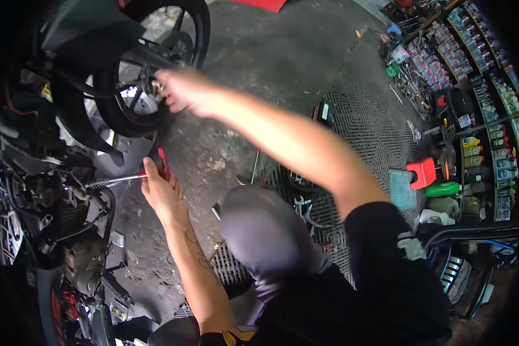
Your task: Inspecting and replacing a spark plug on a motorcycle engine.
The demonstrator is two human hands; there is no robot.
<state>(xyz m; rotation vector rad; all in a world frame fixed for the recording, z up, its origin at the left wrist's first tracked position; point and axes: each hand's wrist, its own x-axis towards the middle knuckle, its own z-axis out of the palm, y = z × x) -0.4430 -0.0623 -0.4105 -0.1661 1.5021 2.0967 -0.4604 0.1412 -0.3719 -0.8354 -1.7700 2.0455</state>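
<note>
My left hand is closed around the red handle of a long-shafted metal tool. The shaft points left toward the dark engine parts, and a coiled, spring-like piece shows at its far end. My right hand, blurred by motion, reaches out to the hub area of a black motorcycle wheel. Its fingers are bent at a brassy metal part beside the hub. What exactly they grip is hidden.
The motorcycle body fills the left side. A grey-clad knee is bent up at the centre. Loose wrenches lie on the black grid mat. At the right are a red container, a green bottle and shelves of bottles.
</note>
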